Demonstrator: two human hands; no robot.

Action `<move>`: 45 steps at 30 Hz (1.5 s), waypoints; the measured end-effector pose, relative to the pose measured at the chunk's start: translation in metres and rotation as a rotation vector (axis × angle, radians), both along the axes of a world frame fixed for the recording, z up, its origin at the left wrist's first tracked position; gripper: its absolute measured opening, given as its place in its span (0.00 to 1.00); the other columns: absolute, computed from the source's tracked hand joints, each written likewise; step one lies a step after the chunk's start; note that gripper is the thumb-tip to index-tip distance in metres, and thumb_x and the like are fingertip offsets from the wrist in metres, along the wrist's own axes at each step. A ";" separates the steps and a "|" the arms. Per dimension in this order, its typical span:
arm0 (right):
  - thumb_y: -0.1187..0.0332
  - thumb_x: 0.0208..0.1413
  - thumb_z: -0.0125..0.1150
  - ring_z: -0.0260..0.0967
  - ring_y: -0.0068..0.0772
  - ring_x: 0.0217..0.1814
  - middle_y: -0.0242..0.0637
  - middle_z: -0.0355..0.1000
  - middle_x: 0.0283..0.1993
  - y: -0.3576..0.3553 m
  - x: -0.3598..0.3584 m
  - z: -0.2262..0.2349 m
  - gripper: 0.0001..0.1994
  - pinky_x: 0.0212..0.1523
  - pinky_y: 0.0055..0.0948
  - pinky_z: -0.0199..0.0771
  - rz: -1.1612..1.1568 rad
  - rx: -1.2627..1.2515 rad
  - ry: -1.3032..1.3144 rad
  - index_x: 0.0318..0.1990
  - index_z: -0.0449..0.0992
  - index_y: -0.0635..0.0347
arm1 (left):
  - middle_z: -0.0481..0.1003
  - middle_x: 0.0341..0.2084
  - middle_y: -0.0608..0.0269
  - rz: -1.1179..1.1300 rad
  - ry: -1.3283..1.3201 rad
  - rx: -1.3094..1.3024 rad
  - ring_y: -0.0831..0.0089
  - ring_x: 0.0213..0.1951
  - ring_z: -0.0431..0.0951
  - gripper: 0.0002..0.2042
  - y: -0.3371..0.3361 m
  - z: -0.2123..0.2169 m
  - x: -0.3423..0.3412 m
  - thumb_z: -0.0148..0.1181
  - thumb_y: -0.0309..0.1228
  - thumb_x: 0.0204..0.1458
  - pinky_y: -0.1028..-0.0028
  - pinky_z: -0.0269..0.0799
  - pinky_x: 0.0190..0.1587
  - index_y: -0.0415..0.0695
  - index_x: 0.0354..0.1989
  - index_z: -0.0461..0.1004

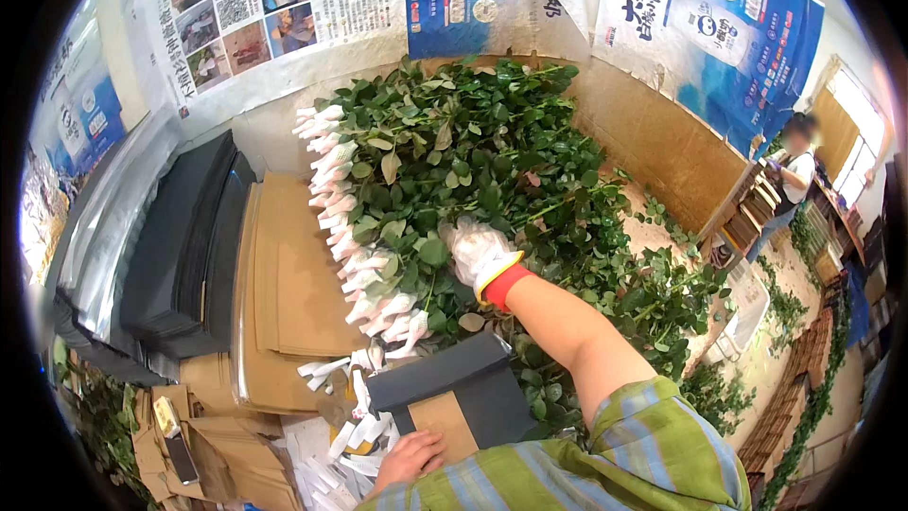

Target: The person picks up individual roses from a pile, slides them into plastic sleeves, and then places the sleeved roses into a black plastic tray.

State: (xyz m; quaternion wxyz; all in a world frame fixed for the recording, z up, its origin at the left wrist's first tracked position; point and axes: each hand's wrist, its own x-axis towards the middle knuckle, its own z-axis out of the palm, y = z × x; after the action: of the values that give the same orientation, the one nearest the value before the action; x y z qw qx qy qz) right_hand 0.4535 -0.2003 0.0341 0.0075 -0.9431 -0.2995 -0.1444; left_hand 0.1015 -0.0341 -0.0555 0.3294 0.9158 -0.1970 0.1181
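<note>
My right hand (pixel 476 255), in a white glove with a yellow and red cuff, reaches into a large heap of leafy stems (pixel 473 166). Its fingers curl down among the leaves, and what they hold is hidden. Along the heap's left side, the stems' ends carry white sleeves (pixel 333 170) in a long row. My bare left hand (pixel 413 457) lies on a dark grey cardboard sheet (pixel 449 369) close to my body, its fingers over a tan patch (pixel 443 424). White strips (pixel 355 435) lie scattered beside that hand.
At left stand stacks of dark cardboard (pixel 180 237) and brown cardboard (pixel 307 265). A brown board wall (pixel 653 147) edges the heap on the right. Beyond it are a white crate (pixel 742 317) and another person (pixel 794 175). Printed sheets cover the back wall.
</note>
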 end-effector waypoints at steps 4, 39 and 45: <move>0.63 0.51 0.63 0.74 0.59 0.50 0.62 0.66 0.58 -0.009 -0.004 0.036 0.32 0.49 0.46 0.77 0.030 0.106 0.234 0.64 0.61 0.53 | 0.79 0.44 0.69 0.004 -0.027 -0.009 0.66 0.49 0.78 0.11 -0.001 0.013 0.002 0.69 0.30 0.47 0.71 0.77 0.49 0.49 0.40 0.80; 0.70 0.47 0.60 0.76 0.49 0.33 0.45 0.77 0.30 0.029 -0.073 0.121 0.09 0.38 0.45 0.76 0.448 0.186 -0.040 0.38 0.80 0.53 | 0.69 0.56 0.53 0.020 0.423 -1.983 0.61 0.55 0.73 0.25 0.058 0.088 0.233 0.47 0.47 0.66 0.60 0.73 0.58 0.40 0.62 0.62; 0.77 0.55 0.56 0.79 0.32 0.33 0.42 0.81 0.38 -0.011 -0.074 0.175 0.11 0.35 0.29 0.82 0.301 1.059 -0.114 0.45 0.78 0.66 | 0.70 0.52 0.53 0.470 0.328 -2.014 0.63 0.51 0.74 0.13 0.091 0.073 0.242 0.49 0.31 0.65 0.64 0.78 0.51 0.44 0.56 0.67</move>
State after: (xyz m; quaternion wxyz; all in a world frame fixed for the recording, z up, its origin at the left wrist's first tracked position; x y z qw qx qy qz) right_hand 0.3796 -0.2113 0.2088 0.4850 -0.7480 -0.3175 -0.3232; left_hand 0.3440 0.0566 0.0173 0.9313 0.2381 0.2224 0.1630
